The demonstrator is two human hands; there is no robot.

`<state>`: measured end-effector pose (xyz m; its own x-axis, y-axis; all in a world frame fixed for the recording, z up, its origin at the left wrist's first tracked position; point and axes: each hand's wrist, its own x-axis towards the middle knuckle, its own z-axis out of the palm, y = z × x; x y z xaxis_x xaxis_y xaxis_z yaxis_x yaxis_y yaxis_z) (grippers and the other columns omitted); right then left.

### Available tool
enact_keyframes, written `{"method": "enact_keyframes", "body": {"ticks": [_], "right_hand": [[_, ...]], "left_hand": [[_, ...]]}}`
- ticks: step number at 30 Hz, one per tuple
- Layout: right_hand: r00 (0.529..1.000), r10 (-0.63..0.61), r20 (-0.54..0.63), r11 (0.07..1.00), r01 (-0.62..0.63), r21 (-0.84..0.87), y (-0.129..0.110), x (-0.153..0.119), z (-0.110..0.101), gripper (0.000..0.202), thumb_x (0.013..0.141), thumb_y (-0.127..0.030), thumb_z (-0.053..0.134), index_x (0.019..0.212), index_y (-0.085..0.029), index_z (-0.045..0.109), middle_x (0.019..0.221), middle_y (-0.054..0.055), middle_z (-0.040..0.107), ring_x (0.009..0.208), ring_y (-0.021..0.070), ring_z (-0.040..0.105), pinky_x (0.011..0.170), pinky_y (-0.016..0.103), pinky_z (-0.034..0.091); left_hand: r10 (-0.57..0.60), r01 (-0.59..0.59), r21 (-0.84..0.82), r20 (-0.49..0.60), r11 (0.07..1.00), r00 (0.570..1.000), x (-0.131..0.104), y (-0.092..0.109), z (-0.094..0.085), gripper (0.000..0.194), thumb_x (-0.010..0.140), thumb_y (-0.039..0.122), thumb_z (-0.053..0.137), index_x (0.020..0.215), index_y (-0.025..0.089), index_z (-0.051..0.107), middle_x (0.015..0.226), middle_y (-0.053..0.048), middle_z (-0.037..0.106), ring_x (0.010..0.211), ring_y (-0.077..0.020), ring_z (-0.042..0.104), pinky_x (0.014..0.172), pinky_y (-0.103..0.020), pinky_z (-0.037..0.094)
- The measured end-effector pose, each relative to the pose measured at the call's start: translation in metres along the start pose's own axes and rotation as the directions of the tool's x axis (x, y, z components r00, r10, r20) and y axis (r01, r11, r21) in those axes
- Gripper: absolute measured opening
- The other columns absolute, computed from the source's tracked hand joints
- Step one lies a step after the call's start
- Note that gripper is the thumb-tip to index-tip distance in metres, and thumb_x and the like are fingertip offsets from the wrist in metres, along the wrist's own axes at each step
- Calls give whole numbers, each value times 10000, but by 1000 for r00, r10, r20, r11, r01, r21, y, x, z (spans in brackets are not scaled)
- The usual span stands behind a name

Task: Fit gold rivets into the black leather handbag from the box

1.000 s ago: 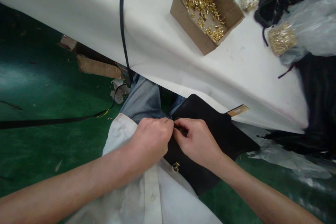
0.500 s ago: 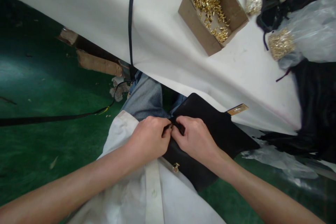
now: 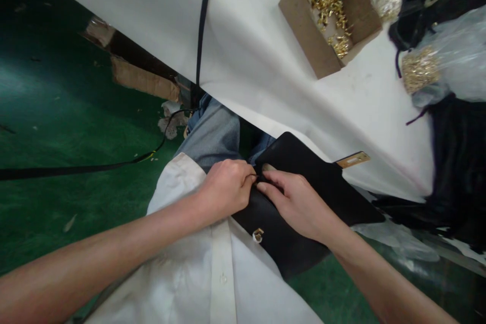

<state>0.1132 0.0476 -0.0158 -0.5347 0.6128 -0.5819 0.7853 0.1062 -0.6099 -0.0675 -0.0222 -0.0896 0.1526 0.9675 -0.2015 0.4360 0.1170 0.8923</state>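
A black bag (image 3: 304,177) lies across my lap with its flap spread out. A gold plate (image 3: 354,159) sticks out from the flap's edge, and a gold clasp (image 3: 257,235) sits on the bag's front. My left hand (image 3: 230,185) is closed at the bag's left edge, its fingertips pinching a small dark part there. Right beside it, my right hand (image 3: 292,197) has thumb and fingers close together on the same edge; what lies between them is too small to make out.
On the white table (image 3: 250,45) stands a cardboard box (image 3: 307,25) of small gold pieces. Plastic bags of gold parts (image 3: 421,68) and black material (image 3: 459,152) lie at the right. A black strap (image 3: 205,20) crosses the table's left part. Cardboard (image 3: 144,78) lies below on the green floor.
The view has shifted, so the table and box appear farther right. My right hand has drawn slightly away from my left, and its fingers are straighter.
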Motion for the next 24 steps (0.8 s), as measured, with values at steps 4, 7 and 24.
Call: {"method": "enact_keyframes", "body": {"ticks": [4, 7, 24], "right_hand": [[993, 73, 96, 984, -88, 158, 4, -1, -10, 367, 1083, -414, 573, 827, -210, 738, 781, 1, 661, 749, 198, 622, 687, 307, 484], [979, 169, 110, 953, -191, 235, 7, -1, -11, 348, 1047, -447, 620, 881, -202, 803, 766, 2, 704, 715, 198, 628, 633, 293, 487], [943, 332, 35, 882, -324, 344, -2, -1, -3, 152, 817, -324, 705, 826, -193, 781, 805, 53, 804, 703, 211, 698, 579, 285, 466]], "left_hand": [[-12, 8, 61, 53, 998, 999, 3, 3, -5, 257, 1012, 146, 582, 937, 195, 823, 966, -78, 830, 885, -250, 773, 778, -337, 548], [-3, -7, 101, 106, 995, 994, 7, 7, -8, 251, 1005, 150, 578, 921, 196, 810, 953, -83, 824, 871, -257, 774, 747, -332, 543], [69, -75, 58, 97, 996, 993, 12, 6, -6, 237, 1002, 181, 593, 875, 191, 793, 940, -72, 818, 863, -252, 764, 726, -339, 527]]}}
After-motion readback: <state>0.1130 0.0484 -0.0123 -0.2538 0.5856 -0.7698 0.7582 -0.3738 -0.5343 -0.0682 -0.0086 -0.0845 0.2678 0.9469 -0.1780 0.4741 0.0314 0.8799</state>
